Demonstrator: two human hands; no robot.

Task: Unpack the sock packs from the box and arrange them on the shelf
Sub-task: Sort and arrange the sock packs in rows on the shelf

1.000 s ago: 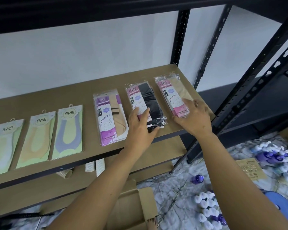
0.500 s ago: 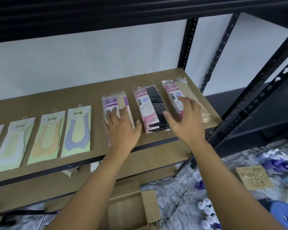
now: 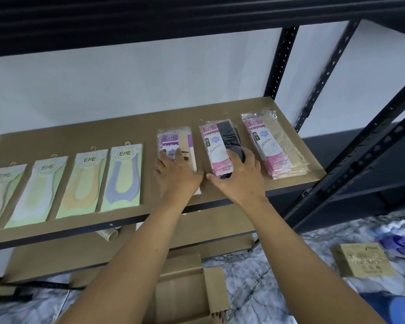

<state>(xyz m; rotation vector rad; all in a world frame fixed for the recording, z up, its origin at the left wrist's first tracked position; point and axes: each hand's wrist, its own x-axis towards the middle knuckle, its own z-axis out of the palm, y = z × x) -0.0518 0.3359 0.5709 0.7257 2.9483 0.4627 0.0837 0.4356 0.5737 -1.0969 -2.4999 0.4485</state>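
Note:
Several flat sock packs lie in a row on the brown shelf board (image 3: 220, 113). My left hand (image 3: 177, 174) rests flat on the purple-labelled pack (image 3: 173, 141), fingers spread. My right hand (image 3: 240, 177) lies on the lower part of the pink-labelled pack of black socks (image 3: 220, 143), with the thumb at its left edge and the fingers at its right edge. To the right, the pink-labelled pack of beige socks (image 3: 275, 143) lies untouched. On the left lie green card packs, the nearest one with a blue-grey sock (image 3: 123, 176). The open cardboard box (image 3: 185, 293) stands on the floor below.
Black metal uprights (image 3: 281, 64) frame the shelf, and a dark shelf runs overhead. A lower board holds a ribbed paper cup (image 3: 108, 233). On the marble floor at right are a small tan box (image 3: 362, 260), purple bottles and a blue round object (image 3: 400, 309).
My left hand moved from the black-sock pack to the purple-labelled pack. My right hand moved left from the beige-sock pack onto the black-sock pack. The view shifted so the packs sit further right.

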